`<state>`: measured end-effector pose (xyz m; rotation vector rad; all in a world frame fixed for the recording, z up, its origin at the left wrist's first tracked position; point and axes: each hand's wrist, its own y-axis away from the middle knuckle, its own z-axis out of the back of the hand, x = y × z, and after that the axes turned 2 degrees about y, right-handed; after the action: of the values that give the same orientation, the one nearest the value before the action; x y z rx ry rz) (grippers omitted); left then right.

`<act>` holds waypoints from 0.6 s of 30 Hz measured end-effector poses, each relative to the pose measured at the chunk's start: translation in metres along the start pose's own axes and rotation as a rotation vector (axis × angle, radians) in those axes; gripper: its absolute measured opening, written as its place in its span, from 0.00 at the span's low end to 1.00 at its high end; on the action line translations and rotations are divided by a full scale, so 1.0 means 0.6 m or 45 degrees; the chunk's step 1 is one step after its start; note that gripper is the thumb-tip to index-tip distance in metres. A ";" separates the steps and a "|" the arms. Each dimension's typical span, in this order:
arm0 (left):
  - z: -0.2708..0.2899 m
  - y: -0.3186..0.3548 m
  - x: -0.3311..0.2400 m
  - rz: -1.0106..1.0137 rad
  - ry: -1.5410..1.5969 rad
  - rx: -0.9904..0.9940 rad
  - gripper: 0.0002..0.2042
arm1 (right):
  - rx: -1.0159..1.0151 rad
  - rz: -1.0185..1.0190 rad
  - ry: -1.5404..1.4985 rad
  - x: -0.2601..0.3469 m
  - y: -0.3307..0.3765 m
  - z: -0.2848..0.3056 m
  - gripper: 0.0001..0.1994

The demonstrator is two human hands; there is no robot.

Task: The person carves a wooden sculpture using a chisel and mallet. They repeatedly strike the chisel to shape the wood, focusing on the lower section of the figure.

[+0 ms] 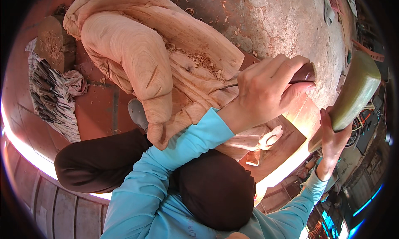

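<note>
A large pale wooden carving [129, 52] with rounded, draped forms lies across the floor in front of me. My left hand [262, 87] is wrapped around a carving chisel [305, 73] with a dark reddish handle. Its thin metal blade points left and meets the carving's grooved folds; the exact tip is hard to make out. Raised off to the right, my right hand [334, 135] grips the handle of a wooden mallet [358, 87]. The mallet's greenish-brown head is up and apart from the chisel. Curled shavings [205, 63] lie in the carving's hollow.
At the left, a striped cloth [68, 126] holds several carving tools [43, 89], beside a wood block [62, 45] topped with shavings. My knees, in dark trousers [99, 160], are close to the carving. Concrete floor [286, 22] with scattered shavings extends beyond it.
</note>
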<state>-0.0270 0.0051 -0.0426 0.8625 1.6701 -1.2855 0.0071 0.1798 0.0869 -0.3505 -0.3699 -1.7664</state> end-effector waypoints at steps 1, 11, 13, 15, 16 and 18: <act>-0.001 -0.001 0.000 0.001 0.006 -0.014 0.16 | 0.004 0.018 -0.017 -0.002 -0.003 0.002 0.15; 0.001 -0.005 0.003 0.067 0.110 -0.021 0.15 | 0.081 0.329 0.436 0.005 -0.027 -0.016 0.22; -0.004 0.002 0.006 0.109 0.146 -0.030 0.15 | 0.027 0.296 0.364 0.013 -0.031 -0.020 0.19; -0.003 0.003 0.005 0.107 0.138 -0.021 0.15 | 0.012 0.037 0.039 -0.009 -0.033 -0.004 0.12; 0.001 0.000 0.003 0.083 0.112 -0.006 0.15 | 0.047 -0.087 -0.044 -0.009 -0.034 0.004 0.08; 0.001 0.000 0.003 0.069 0.082 0.014 0.15 | -0.042 -0.034 0.082 -0.005 -0.029 -0.006 0.08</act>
<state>-0.0276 0.0048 -0.0440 0.9591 1.6792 -1.2430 -0.0093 0.1845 0.0815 -0.3130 -0.3011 -1.8074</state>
